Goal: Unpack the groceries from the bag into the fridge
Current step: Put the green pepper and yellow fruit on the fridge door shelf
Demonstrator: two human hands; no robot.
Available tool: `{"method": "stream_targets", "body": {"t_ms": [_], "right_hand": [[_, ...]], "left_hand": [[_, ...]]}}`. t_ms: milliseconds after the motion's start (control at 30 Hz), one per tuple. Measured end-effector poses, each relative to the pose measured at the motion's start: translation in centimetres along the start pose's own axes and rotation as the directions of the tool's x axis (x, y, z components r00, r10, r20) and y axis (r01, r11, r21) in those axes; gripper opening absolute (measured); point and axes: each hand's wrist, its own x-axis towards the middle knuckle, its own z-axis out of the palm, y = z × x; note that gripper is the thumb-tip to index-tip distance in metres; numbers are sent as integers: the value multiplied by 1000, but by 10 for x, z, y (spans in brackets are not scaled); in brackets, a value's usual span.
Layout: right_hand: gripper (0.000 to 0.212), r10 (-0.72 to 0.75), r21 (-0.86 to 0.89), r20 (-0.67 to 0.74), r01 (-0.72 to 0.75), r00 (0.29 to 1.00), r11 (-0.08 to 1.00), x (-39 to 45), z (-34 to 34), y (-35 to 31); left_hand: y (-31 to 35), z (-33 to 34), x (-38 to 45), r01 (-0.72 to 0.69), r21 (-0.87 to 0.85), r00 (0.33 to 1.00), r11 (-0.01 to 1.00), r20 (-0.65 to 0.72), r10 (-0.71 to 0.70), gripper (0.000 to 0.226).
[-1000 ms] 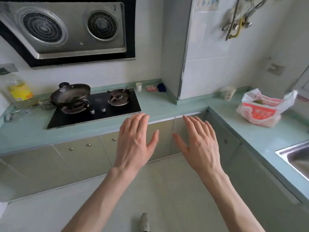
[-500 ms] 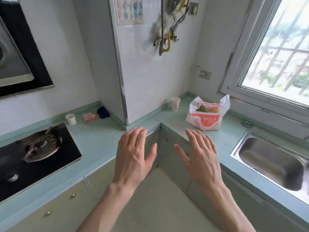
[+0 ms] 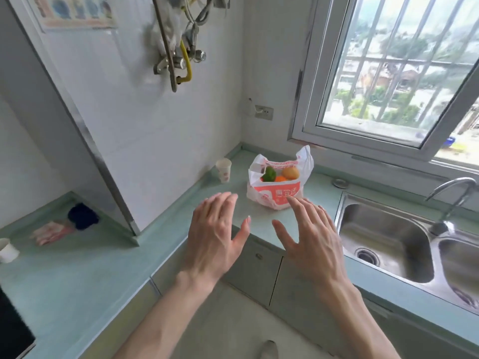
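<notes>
1. Counter (image 3: 85, 278): pale green, L-shaped. It runs from the near left to the far corner, then along the right side under the window (image 3: 394, 73).
2. Window: takes up the far right wall. One sash is swung open; bars stand outside the glass.
3. Sink (image 3: 383, 239): stainless steel, set into the counter at the right. A curved tap (image 3: 451, 195) stands at its far edge.
4. Left hand (image 3: 215, 239): held above the counter edge, palm down, fingers straight and spread. It holds nothing and touches nothing.
5. Right hand (image 3: 313, 239): just beside the left hand, palm down, fingers straight and slightly spread. It holds nothing. Its fingertips (image 3: 291, 200) lie near the bag; contact cannot be told.
6. Bag (image 3: 278, 182): white plastic with red print, upright on the counter in the far corner, under the window and left of the sink. Its mouth is open. A green item (image 3: 269, 174), an orange item (image 3: 280, 179) and a yellow-brown round item (image 3: 290, 172) show inside.
7. Paper cup (image 3: 224, 170): upright on the counter, left of the bag, near the wall.
8. Second cup (image 3: 7, 251): on the counter at the far left edge of view.
9. Dark blue item (image 3: 83, 216) and pink item (image 3: 51, 233): side by side on the left counter, too blurred to identify.
</notes>
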Motion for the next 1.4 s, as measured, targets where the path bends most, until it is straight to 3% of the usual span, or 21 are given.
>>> {"method": "stream_targets", "body": {"t_ms": [233,400,567,1067,1233,1400], "right_hand": [[58,82,-21,13,-82,997,996,70,56,71],[66,121,0,55,-121,991,993,124,94,121],[59,112,-7,94,-112,989,994,165,136,164],[50,89,32,161,-96,983,995,244,227,215],[42,63,23,217,-69,974,997,263,261,220],[16,78,-74,300,-58,951,996,283,299,234]], "left_hand": [[6,89,93,-53,-59,998,997,32,55,60],[11,151,160,-39,-87,996,995,78,45,55],[12,213,199,5,-107,987,994,160,12,61],[1,317,273,21,-176,951,984,308,35,49],[-11,353,297,0,-221,909,975,406,92,43],[-31,398,322,-35,-243,815,969,554,168,31]]}}
